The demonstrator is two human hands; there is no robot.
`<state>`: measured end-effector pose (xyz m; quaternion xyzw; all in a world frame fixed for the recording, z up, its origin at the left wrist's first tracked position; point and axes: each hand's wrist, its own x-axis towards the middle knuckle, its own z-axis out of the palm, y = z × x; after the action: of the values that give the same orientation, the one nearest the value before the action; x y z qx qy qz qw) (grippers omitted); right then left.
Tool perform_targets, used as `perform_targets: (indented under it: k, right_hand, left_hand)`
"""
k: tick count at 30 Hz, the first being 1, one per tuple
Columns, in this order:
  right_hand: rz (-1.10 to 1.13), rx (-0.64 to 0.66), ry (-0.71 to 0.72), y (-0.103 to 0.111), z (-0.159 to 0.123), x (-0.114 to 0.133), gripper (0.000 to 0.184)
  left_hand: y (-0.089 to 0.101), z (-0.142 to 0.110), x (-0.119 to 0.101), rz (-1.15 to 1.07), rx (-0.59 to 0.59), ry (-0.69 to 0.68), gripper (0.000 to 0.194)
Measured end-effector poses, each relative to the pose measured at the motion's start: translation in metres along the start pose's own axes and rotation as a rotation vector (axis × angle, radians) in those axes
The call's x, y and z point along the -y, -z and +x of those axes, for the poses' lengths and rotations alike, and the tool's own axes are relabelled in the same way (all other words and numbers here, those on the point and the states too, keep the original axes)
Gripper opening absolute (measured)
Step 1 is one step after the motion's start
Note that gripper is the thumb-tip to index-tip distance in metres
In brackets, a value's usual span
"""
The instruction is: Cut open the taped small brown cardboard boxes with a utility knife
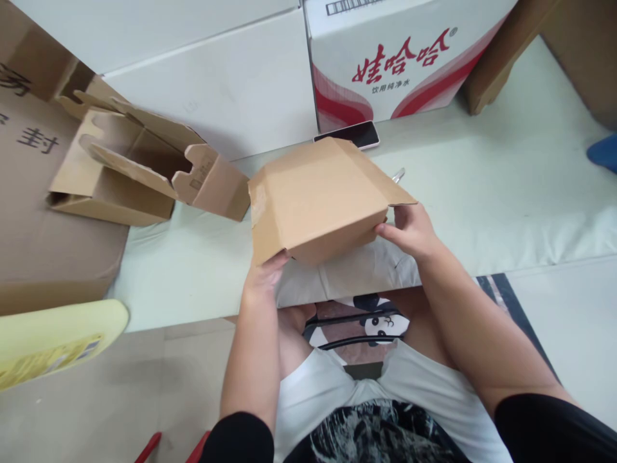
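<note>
A brown cardboard box (322, 199) with flaps angled outward at its left and right sides is between my hands, over the near edge of the covered surface. My left hand (267, 273) grips its near left corner, with most of the fingers hidden under the left flap. At the near right corner, my right hand (409, 230) holds the box, thumb against the front side and fingers partly covered by the right flap. A phone (364, 135) lies just behind the box. Beside the right flap, a small shiny object (398, 175) is partly hidden.
Folded open cardboard cartons (149, 157) stand at the left, by a large brown box (58, 212). A white carton with red print (405, 64) and a plain white box (216, 90) line the back. A yellow object (58, 341) juts in at lower left; a blue one (605, 153) sits far right.
</note>
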<state>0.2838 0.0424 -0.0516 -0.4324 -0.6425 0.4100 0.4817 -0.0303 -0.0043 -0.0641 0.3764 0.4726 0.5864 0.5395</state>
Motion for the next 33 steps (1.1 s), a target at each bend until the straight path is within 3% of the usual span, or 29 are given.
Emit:
perform_targets:
  k: [6, 9, 12, 15, 18, 24, 29, 33]
  right_hand:
    - [0.026, -0.176, -0.068, -0.005, 0.005, 0.006, 0.072]
    - [-0.012, -0.258, -0.096, -0.008, 0.005, 0.013, 0.062]
    - [-0.008, -0.284, -0.104, -0.009, 0.006, 0.02, 0.05]
    - [0.128, -0.277, -0.113, -0.01, 0.008, 0.022, 0.061]
    - [0.227, -0.298, -0.173, -0.009, 0.009, 0.018, 0.064]
    - [0.247, -0.33, -0.243, -0.013, 0.008, 0.018, 0.052]
    - [0.241, -0.384, -0.307, -0.015, 0.011, 0.022, 0.04]
    - [0.206, -0.445, -0.292, -0.014, 0.012, 0.023, 0.036]
  left_hand:
    - [-0.018, 0.007, -0.01, 0.011, -0.06, -0.087, 0.055]
    - [-0.026, 0.011, -0.015, 0.071, -0.163, -0.18, 0.053]
    - [-0.028, 0.015, -0.017, 0.149, -0.278, -0.282, 0.049]
    - [-0.026, 0.013, -0.018, 0.131, -0.319, -0.365, 0.044]
    - [-0.025, 0.009, -0.019, 0.096, -0.325, -0.428, 0.052]
    - [-0.029, 0.006, -0.027, 0.041, -0.314, -0.355, 0.033]
    - [-0.031, 0.01, -0.029, 0.094, -0.356, -0.39, 0.012]
    - [-0.026, 0.016, -0.028, 0.206, -0.384, -0.342, 0.017]
